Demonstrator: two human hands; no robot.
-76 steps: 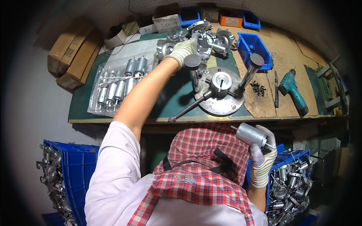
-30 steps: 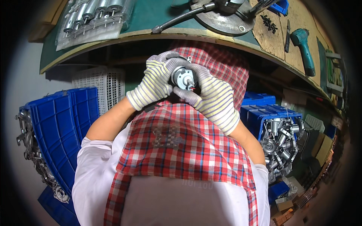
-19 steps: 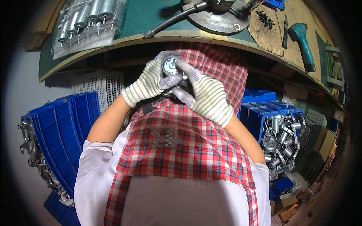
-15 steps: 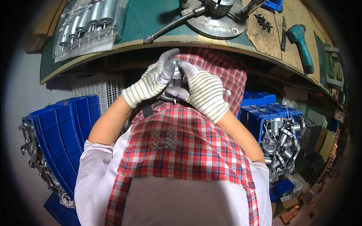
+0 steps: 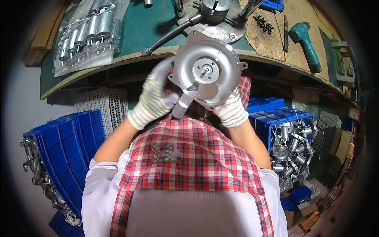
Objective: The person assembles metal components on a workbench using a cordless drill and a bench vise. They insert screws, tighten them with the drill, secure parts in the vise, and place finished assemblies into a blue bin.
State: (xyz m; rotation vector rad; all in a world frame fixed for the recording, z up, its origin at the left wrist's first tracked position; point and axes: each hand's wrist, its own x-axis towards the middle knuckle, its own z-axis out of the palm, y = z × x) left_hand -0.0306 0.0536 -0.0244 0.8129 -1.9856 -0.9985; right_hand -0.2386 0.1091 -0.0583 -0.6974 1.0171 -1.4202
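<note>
A round silver metal blower housing [image 5: 185, 71] is raised in front of my chest, its face turned up. It has a shaft in a central hub, lugs around the rim and a short outlet pipe at the lower left. My right hand [image 5: 233, 110], in a striped glove, grips it from beneath at the lower right; most of those fingers are hidden behind the metal. Beside its left edge, my left hand [image 5: 154, 91] is open, thumb apart from the fingers and slightly blurred. Whether its fingertips touch the rim I cannot tell.
On the green bench stands a round metal fixture [image 5: 213, 15] with a long handle. Bagged motors [image 5: 90, 29] lie left; black screws [image 5: 262, 24], a slim tool [image 5: 286, 33] and a teal power driver [image 5: 308, 45] right. Blue crates [image 5: 59, 146] and silver housings [image 5: 290, 152] flank me.
The housing has come up, its round face now showing where a small silver cylinder showed between both hands. My left hand has opened and moved off it; my right hand has shifted lower, beneath it.
</note>
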